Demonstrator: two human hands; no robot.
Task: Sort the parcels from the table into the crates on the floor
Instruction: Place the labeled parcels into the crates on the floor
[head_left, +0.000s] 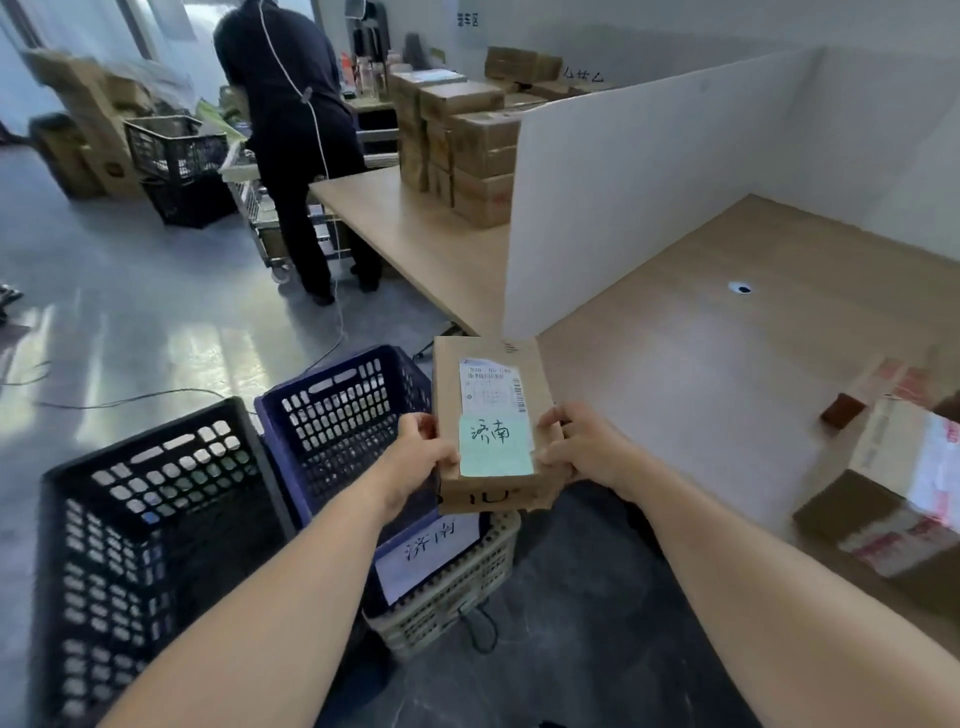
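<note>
Gripping the parcel (488, 395) at its near end, with the left hand (421, 457) curled round one long edge and the right hand (576, 452) curled round the other. Holding it in the air just off the table (701, 364) corner, above the blue crate (337, 410) and beige crate (457, 587), beside the black crate (140, 519). Apparently mid-sort: reading a green note (496, 446) marked 济南, matching a white sheet (426, 551) below; cannot tell which crate's. Next, likely checking that, then lowering and letting go. Farther right, leaving more parcels (883, 499) on the table; beyond, a white divider (649, 182) and stacked boxes (467, 150).
</note>
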